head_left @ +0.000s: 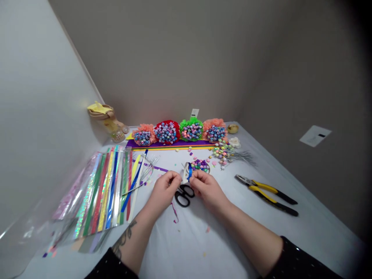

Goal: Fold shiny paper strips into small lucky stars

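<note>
Near the table's middle, my left hand (165, 190) and my right hand (207, 188) face each other, both closed in a pinch. Between them a narrow paper strip (190, 169), shiny blue on one part and white on another, bends up into a loop. The right fingers grip its blue part; the left fingertips are at the white part. A pair of scissors (185, 194) with black handles lies just below my hands, its blades hidden. Behind the right hand sits a small round dish of tiny folded paper stars (200, 165), mostly purple and pink.
Colourful paper strips in clear sleeves (101, 190) lie at left. Yellow-black pliers (267, 193) rest at right. Star-covered paper flowers (167, 131) line the back on purple sheets (174, 143). Loose stars (223, 151) and thin wires (242, 157) lie back right, a sandal-like object (109, 120) back left.
</note>
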Action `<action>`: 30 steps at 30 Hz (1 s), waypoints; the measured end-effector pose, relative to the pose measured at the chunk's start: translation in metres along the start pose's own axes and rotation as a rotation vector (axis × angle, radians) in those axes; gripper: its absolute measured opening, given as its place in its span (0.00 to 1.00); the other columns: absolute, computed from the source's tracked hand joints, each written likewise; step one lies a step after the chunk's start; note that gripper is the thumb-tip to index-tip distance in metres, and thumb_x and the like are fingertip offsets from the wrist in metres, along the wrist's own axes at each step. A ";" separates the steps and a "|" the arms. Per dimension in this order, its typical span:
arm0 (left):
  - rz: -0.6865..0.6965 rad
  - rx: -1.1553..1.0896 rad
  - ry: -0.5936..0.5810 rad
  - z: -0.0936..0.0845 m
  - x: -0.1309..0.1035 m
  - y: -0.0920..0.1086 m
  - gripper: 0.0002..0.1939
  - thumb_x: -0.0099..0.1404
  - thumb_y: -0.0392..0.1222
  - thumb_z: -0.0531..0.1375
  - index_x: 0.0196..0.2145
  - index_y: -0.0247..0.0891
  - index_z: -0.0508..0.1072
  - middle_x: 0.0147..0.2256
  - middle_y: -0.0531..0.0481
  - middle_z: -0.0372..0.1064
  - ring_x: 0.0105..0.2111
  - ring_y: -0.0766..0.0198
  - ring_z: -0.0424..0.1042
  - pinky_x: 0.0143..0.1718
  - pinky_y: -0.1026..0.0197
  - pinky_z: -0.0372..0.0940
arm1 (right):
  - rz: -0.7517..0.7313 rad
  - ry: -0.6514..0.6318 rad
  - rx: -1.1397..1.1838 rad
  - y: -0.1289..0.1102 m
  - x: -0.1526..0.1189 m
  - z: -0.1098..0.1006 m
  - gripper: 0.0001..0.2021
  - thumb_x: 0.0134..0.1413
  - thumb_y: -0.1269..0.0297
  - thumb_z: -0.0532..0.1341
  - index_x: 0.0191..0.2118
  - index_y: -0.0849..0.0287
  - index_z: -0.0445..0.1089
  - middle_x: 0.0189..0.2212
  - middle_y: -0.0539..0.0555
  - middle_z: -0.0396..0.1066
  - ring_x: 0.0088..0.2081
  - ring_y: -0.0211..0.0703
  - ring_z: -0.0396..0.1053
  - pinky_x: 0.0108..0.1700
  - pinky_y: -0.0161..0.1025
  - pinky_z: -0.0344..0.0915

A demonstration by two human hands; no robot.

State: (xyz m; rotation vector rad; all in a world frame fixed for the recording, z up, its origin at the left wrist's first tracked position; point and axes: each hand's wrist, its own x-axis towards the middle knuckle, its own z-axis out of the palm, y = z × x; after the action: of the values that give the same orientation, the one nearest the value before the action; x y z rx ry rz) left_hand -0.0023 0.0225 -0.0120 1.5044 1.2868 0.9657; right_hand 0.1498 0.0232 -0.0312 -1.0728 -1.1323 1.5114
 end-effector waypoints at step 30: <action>-0.003 0.055 -0.056 -0.001 -0.004 0.005 0.07 0.56 0.38 0.57 0.25 0.34 0.72 0.23 0.51 0.69 0.26 0.66 0.67 0.28 0.66 0.62 | -0.099 0.003 -0.245 -0.002 -0.002 0.000 0.09 0.46 0.63 0.57 0.22 0.58 0.56 0.17 0.44 0.51 0.21 0.33 0.49 0.23 0.32 0.47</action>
State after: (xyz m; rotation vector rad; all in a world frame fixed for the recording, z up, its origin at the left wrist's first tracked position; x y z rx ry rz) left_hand -0.0020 0.0189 -0.0072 1.5609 1.2845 0.8862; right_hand 0.1506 0.0216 -0.0286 -1.1633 -1.3744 1.3179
